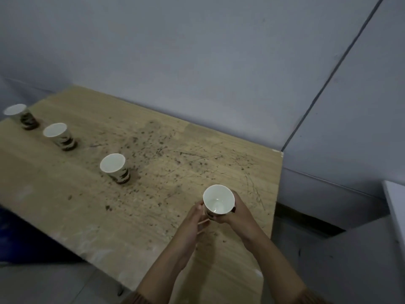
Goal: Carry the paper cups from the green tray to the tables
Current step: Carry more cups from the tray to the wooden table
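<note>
A white paper cup [218,199] with dark brown print stands upright near the right end of the wooden table [153,205]. My right hand [237,210] wraps round its right side. My left hand [195,218] lies against its left side with fingers nearly straight. Three more paper cups stand in a diagonal row to the left: one mid-table [114,167], one further left [57,134], one at the far left edge [18,115]. The green tray is not in view.
The tabletop is scratched and speckled with dark marks in the middle. A grey wall runs behind the table. A dark blue object [26,238] sits below the table's front left edge. A white ledge [394,205] stands at the right.
</note>
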